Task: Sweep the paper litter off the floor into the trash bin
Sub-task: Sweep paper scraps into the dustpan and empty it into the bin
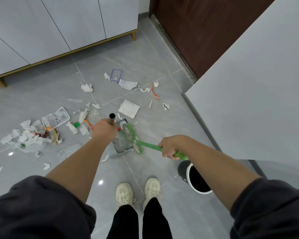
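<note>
My left hand [104,129] grips the metal handle [112,119] of a grey dustpan [118,148] standing on the floor in front of me. My right hand [168,146] grips the green handle of a small green broom [133,137], whose head lies against the dustpan's mouth. Paper litter is scattered over the grey tiles: a dense pile [29,135] at the left, a folded white sheet [129,108] beyond the dustpan, a crumpled tissue [87,87] and torn scraps [128,84] farther off. A dark trash bin [195,177] with a white rim stands at my right, partly behind my right forearm.
White cabinets [59,28] on gold legs line the far left. A brown door [205,28] is at the back right, and a white wall [257,100] runs along the right. My shoes [138,192] stand just behind the dustpan. A clear purple-edged lid [116,75] lies among the far scraps.
</note>
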`<state>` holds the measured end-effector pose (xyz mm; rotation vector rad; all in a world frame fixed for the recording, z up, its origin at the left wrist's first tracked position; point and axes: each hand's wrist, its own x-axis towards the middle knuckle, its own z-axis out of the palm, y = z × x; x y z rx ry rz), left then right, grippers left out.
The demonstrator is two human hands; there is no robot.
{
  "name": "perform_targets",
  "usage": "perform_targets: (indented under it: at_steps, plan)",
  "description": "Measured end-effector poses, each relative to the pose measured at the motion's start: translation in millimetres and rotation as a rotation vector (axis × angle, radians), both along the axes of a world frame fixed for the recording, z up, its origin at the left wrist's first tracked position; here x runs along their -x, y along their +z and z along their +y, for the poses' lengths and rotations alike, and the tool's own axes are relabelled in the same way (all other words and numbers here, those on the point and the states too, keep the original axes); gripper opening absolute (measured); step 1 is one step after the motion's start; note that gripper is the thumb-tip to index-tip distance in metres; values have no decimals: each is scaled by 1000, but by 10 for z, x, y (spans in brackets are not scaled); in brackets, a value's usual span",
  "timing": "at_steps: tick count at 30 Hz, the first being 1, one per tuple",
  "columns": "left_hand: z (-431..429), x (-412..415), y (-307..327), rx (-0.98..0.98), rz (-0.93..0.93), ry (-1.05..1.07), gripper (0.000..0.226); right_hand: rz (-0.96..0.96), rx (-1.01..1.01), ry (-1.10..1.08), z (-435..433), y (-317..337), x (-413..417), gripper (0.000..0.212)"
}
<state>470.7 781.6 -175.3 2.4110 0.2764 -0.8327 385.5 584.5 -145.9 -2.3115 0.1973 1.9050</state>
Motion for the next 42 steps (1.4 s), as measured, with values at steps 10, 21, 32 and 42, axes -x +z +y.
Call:
perform_targets:
  at_steps: [10,21,32,42]
  plan:
    - [56,116,113,-23,-120,9,36,-140,-28,-128,-376,373,181,61]
    - [223,19,96,-67,-68,3,32,-122,138,-80,-123,-25,224,18]
    - [152,-76,-37,-19,17,35,25,-3,-65,-133,399,-314,68,39]
    - [240,28,206,55,-11,66,31,-10,-99,-70,430,125,153,34]
